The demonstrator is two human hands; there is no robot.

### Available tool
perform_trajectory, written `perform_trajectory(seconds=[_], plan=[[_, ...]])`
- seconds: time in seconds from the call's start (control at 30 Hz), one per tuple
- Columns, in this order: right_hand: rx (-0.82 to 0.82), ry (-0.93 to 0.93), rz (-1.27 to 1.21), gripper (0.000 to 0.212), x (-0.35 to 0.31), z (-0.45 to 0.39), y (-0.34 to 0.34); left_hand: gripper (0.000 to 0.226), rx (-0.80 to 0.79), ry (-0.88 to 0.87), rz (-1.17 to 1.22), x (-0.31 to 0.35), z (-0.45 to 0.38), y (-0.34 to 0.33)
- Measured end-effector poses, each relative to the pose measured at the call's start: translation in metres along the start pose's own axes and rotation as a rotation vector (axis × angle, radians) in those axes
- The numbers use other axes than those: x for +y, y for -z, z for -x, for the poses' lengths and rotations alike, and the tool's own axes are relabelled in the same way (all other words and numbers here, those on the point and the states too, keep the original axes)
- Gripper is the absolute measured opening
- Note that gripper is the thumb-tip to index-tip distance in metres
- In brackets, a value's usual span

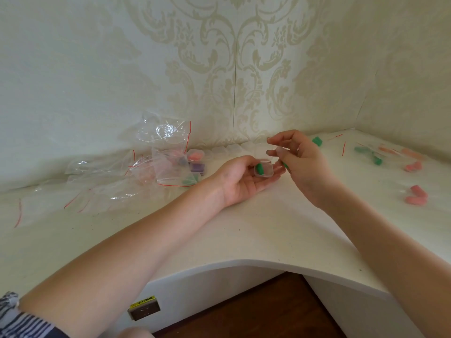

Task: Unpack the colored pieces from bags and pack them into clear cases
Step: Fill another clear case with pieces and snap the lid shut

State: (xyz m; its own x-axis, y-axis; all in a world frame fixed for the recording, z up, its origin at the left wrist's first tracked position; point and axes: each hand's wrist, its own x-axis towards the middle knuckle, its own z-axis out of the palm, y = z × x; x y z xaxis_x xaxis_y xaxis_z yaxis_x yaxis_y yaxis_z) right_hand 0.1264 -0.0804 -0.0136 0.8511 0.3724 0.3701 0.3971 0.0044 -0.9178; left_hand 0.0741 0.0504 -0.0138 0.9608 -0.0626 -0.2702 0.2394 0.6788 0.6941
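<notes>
The left hand [246, 178] is lying palm up on the counter [244, 235], well back from its curved front edge, cradling a clear case [264, 170] on its fingers, with the thumb seeming to steady the near side. One green piece [259, 169] is sitting in the case already. The right hand [300, 162] is hovering just beside it, its thumb and forefinger appearing to pinch something clear, probably the lid [279, 150], while the lower fingers are curling round a second green piece [285, 165]; the grip is partly hidden, so I cannot be sure.

My guess is that the second piece is going in next, then the lid. The risks come from the right hand doing two jobs at once. If the lower fingers are loosening to drop the piece, the lid may be slipping too, and being clear it would be hard to find on the pale counter. The case is resting loosely on open fingers, so a push from above could be tipping it and spilling the seated piece. A piece standing proud could stop the lid closing.

Empty bags [161, 154] and filled cases [195, 156] are lying toward the back left edge; loose green and pink pieces [415, 193] are waiting along the right edge.
</notes>
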Motion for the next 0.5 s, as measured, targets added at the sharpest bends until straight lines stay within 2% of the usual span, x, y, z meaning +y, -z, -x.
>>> perform_trajectory(seconds=[0.1, 0.2, 0.3, 0.4, 0.43, 0.5], plan=[[0.083, -0.049, -0.040, 0.028, 0.001, -0.003, 0.005, 0.032, 0.007, -0.008, 0.032, 0.000, 0.000, -0.001], [0.147, -0.183, 0.002, 0.026, 0.006, -0.006, 0.011, 0.022, 0.048, -0.075, 0.038, -0.002, -0.002, -0.002], [0.110, -0.349, 0.063, 0.029, 0.007, -0.009, 0.014, 0.031, 0.153, -0.184, -0.010, -0.001, -0.006, -0.001], [0.087, -0.438, 0.044, 0.035, -0.002, -0.008, 0.018, 0.036, 0.197, -0.216, -0.044, -0.001, -0.005, -0.002], [0.072, -0.443, 0.083, 0.036, -0.004, -0.008, 0.021, 0.037, 0.199, -0.213, -0.047, -0.001, -0.005, -0.003], [-0.030, -0.424, 0.321, 0.030, -0.009, -0.008, 0.031, 0.040, 0.200, -0.207, -0.056, -0.001, -0.005, -0.002]])
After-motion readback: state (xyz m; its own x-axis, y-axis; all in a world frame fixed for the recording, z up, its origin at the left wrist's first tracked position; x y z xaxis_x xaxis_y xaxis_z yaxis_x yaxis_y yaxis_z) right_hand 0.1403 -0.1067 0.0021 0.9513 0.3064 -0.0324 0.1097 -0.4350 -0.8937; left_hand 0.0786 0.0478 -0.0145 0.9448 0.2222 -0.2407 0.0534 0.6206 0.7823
